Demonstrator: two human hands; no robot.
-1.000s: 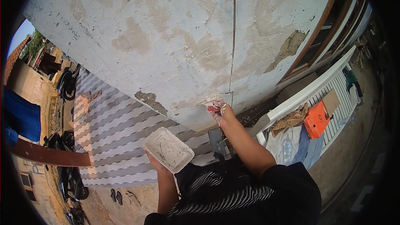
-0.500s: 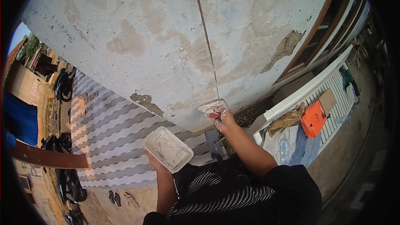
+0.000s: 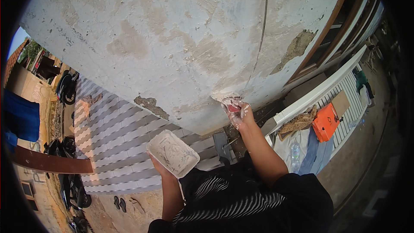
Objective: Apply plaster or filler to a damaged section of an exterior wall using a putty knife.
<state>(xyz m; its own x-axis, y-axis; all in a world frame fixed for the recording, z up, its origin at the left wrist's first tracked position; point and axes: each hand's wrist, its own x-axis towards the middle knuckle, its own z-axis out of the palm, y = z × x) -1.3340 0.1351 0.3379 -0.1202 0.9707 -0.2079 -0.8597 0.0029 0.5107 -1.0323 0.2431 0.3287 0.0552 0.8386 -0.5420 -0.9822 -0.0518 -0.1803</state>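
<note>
A putty knife [image 3: 227, 99] with a red handle, its blade smeared with white putty, is gripped in my right hand [image 3: 239, 114]. Its blade lies against, or very close to, the lower part of the patchy white wall [image 3: 164, 73]. White smears cover the fingers of this hand. My left hand [image 3: 160, 165] is closed on the side of a white rectangular tub [image 3: 173, 154], holding it up in front of my body. Whitish putty residue coats the tub's inside.
A dark cord [image 3: 260, 54] runs down the wall. At right, a white slatted bench [image 3: 340, 99] bears an orange bag [image 3: 325, 122], a plastic bottle [image 3: 295, 153] and cloths. Striped tiles [image 3: 114, 146] lie at left, with sandals [image 3: 120, 203] and motorbikes beyond. A grey flat tool [image 3: 222, 146] is below the wall.
My right hand has moved slightly right and up with the putty knife, and the wrist has turned. The dark cord has shifted right across the wall. My left hand and the tub have barely moved.
</note>
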